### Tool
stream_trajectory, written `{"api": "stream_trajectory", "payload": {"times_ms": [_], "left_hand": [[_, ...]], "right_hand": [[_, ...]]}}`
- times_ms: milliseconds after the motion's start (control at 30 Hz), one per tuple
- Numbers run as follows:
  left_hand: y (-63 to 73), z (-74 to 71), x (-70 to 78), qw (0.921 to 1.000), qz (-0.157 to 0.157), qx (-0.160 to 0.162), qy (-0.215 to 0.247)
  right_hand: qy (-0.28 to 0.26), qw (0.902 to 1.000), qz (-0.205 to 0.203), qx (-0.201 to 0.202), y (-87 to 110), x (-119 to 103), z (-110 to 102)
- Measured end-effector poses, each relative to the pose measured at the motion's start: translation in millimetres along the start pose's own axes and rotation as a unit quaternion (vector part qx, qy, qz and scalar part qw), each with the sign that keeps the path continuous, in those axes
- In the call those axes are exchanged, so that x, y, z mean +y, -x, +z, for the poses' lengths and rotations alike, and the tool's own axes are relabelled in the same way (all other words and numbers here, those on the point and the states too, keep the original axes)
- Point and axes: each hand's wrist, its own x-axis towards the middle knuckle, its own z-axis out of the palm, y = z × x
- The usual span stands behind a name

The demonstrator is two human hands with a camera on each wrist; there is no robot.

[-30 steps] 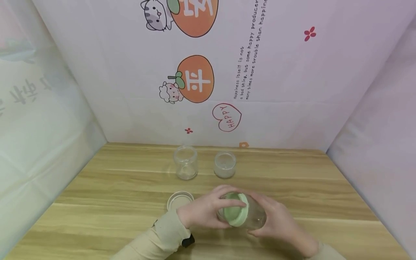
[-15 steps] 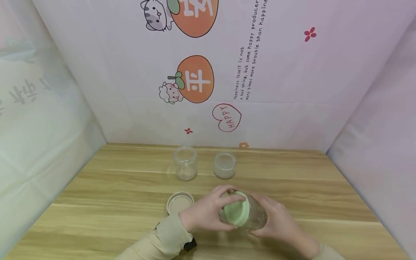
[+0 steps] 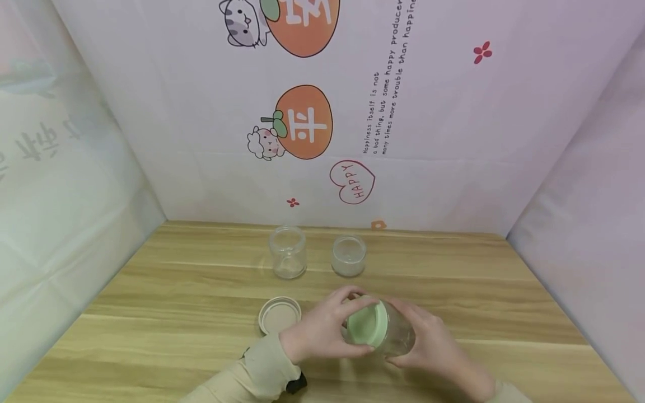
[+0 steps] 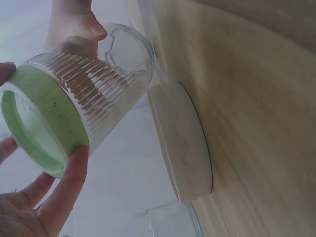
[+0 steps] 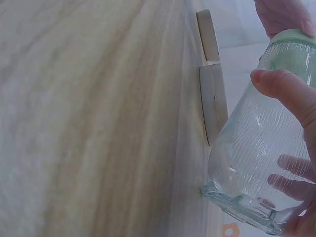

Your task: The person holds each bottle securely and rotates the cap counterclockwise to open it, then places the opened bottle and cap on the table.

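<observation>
A ribbed clear glass jar (image 3: pixel 399 334) is tilted over the table, its green lid (image 3: pixel 381 327) turned toward the left. My left hand (image 3: pixel 325 330) grips the lid's rim, thumb and fingers spread around it. In the left wrist view the lid (image 4: pixel 57 111) sits over the mouth of the jar (image 4: pixel 111 106). My right hand (image 3: pixel 435 338) holds the glass body from the right, its thumb across the near side in the right wrist view, where the jar's base (image 5: pixel 242 205) points down toward the table.
A beige lid (image 3: pixel 279 318) lies on the wooden table (image 3: pixel 176 313) beside my left wrist. A second beige lid (image 5: pixel 207 35) shows in the right wrist view. Farther back stand a taller glass jar (image 3: pixel 288 257) and a shorter one (image 3: pixel 349 256), before a printed cloth wall (image 3: pixel 433 184).
My left fingers have shifted slightly around the green lid, and more of its top shows. The jar has moved a touch to the right; my right hand keeps its hold.
</observation>
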Motion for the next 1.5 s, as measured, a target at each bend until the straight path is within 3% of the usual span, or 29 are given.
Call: {"api": "stream_trajectory", "payload": {"times_ms": [200,500,900,1167,1233,1300,1400,1500], "left_hand": [[0.8,1.0,4.3,0.9992,-0.034,0.014,0.016],[2.6,-0.2,10.7,0.9947,-0.099,0.003,0.029],[1.8,2.3,16.1,0.9898,-0.14,0.02,-0.016],[1.3,-4.2,14.4,0.988,-0.154,0.012,0.008],[1.5,-6.4,12.4,0.99,-0.139,0.016,0.018],[1.3,-8.6,9.7,0.9943,-0.104,0.017,0.018],[1.0,-10.2,4.9,0.9997,-0.021,-0.008,-0.005],[2.4,-10.3,1.0,0.9961,0.057,-0.056,-0.037]], "right_hand": [[-0.004,1.0,-0.002,0.0,-1.7,0,-1],[-0.007,0.9999,0.003,-0.01,-1.9,-2,0],[-0.002,0.9999,0.004,-0.01,-2.0,-1,2],[-0.006,0.9998,0.018,-0.01,-3.2,-3,1],[-0.01,0.9996,0.023,-0.01,-3.2,-3,1],[-0.011,0.9996,0.026,-0.009,-2.8,-3,0],[-0.006,0.9996,0.027,-0.01,-1.1,-4,-1],[-0.008,0.9995,0.028,-0.011,0.6,-5,-2]]}}
